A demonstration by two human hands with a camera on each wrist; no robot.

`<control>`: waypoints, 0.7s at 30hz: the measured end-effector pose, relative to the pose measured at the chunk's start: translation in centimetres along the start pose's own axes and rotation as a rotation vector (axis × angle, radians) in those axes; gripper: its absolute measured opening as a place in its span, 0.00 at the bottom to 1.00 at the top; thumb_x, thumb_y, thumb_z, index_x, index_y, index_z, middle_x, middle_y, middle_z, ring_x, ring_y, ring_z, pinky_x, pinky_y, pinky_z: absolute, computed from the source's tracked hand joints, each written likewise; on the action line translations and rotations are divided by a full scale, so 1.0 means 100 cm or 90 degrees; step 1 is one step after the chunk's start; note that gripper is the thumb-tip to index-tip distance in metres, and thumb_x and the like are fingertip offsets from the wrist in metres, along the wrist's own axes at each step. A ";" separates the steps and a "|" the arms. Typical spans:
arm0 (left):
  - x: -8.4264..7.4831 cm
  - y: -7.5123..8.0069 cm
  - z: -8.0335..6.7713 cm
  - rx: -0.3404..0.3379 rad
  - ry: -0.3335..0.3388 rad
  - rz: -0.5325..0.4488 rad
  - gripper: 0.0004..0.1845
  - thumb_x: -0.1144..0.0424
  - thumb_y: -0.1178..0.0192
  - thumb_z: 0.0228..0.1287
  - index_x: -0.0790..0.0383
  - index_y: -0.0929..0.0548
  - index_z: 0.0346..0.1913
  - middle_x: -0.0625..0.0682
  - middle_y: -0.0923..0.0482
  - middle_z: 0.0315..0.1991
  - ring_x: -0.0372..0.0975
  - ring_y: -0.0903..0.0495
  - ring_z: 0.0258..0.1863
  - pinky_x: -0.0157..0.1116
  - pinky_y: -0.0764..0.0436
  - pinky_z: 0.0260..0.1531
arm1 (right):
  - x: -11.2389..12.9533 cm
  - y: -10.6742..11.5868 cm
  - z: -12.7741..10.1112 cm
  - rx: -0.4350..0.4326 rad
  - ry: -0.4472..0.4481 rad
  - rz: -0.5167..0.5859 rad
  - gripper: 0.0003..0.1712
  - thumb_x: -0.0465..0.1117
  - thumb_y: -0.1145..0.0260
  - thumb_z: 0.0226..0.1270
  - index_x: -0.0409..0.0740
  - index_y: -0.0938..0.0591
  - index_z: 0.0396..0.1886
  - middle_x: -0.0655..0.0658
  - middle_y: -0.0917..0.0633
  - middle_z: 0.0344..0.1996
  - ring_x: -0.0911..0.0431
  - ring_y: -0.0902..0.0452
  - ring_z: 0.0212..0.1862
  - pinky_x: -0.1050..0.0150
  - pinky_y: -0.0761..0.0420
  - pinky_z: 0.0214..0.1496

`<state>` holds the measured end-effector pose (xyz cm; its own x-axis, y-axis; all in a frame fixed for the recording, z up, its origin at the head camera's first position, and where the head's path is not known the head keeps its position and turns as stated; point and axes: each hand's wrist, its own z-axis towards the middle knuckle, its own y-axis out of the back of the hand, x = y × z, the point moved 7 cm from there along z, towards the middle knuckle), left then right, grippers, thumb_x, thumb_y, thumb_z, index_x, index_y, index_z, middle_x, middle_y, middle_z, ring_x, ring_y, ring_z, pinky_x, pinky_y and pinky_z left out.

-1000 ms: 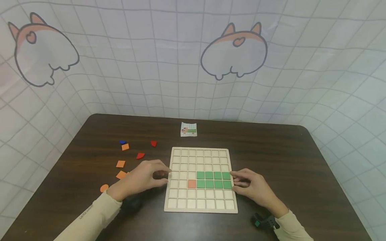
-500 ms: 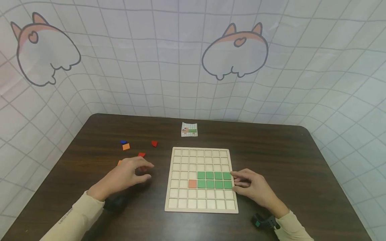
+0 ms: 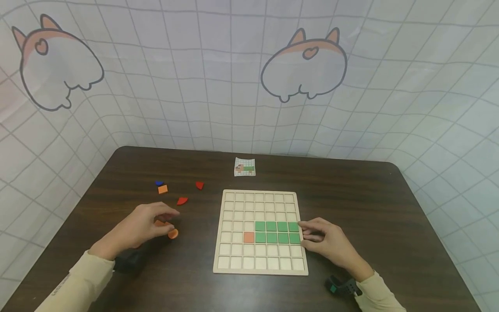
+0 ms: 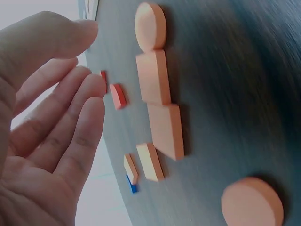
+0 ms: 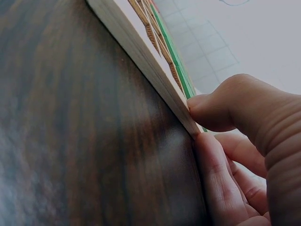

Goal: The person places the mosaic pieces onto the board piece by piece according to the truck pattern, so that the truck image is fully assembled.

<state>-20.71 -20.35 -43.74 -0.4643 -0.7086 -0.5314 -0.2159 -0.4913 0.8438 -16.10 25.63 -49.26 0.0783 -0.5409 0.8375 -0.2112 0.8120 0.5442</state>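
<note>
Orange pieces point(image 4: 160, 113) lie loose on the table point(image 3: 390, 208), left of the board point(image 3: 260, 232). The left hand point(image 3: 136, 227) hovers over them, fingers spread, holding nothing. The board carries eight green tiles point(image 3: 277, 232) and one orange tile point(image 3: 248, 237); most squares look unfilled. The right hand point(image 3: 325, 242) pinches its right edge.

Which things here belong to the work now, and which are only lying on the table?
In use:
board, steadied by right hand
orange pieces under left hand
green tiles, orange tile in the board

Lying about:
red pieces
blue piece
card
</note>
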 end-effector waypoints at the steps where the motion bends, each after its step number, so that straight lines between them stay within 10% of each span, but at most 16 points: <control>1: 0.001 0.001 -0.001 0.000 -0.001 0.003 0.17 0.64 0.25 0.60 0.59 0.12 0.53 0.48 0.11 0.47 0.36 0.14 0.40 0.35 0.14 0.41 | 0.000 0.000 0.000 0.000 0.000 0.000 0.29 0.39 0.21 0.59 0.46 0.15 0.61 0.46 0.16 0.49 0.69 0.18 0.46 0.75 0.15 0.51; 21: 0.018 -0.002 -0.010 0.048 0.033 0.019 0.20 0.64 0.25 0.59 0.57 0.12 0.55 0.50 0.11 0.50 0.40 0.13 0.44 0.34 0.16 0.39 | 0.002 0.001 -0.001 -0.001 0.010 -0.017 0.29 0.41 0.21 0.60 0.45 0.15 0.62 0.46 0.15 0.50 0.70 0.17 0.45 0.75 0.15 0.51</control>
<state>-20.67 -22.01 -44.98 -0.4276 -0.7484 -0.5070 -0.2678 -0.4308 0.8618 -16.04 25.62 -48.97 0.0989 -0.5584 0.8236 -0.2079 0.7978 0.5659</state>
